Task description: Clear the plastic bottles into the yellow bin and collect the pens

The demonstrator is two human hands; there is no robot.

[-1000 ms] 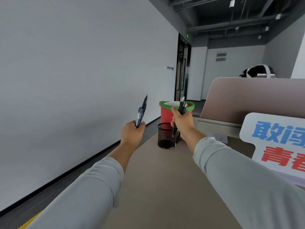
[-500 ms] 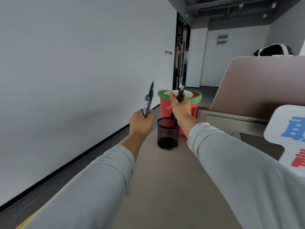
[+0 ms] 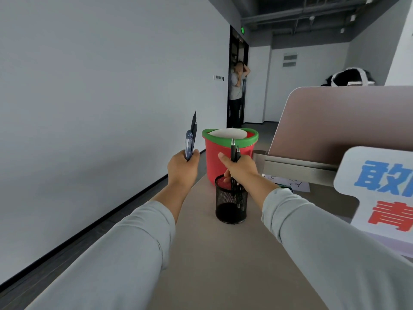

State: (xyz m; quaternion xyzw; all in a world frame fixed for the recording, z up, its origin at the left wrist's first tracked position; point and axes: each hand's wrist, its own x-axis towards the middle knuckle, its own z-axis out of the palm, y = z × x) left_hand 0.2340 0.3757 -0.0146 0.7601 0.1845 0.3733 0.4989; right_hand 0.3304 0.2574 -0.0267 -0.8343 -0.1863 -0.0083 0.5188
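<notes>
My left hand is closed around dark and blue pens that stick upward, held left of the black mesh pen cup. My right hand grips two black pens directly over the cup's mouth, with their lower ends reaching down inside the mesh. The cup stands upright on the beige desk. No plastic bottle and no yellow bin is in view.
A red bin with a green rim stands just behind the cup. A brown desk partition and a white sign with blue and red characters are at right. Papers lie beyond. A person stands in the far doorway.
My right hand has lowered its pens from above the cup until their ends sit inside it. My left hand stays raised with its pens. My head has tilted slightly down.
</notes>
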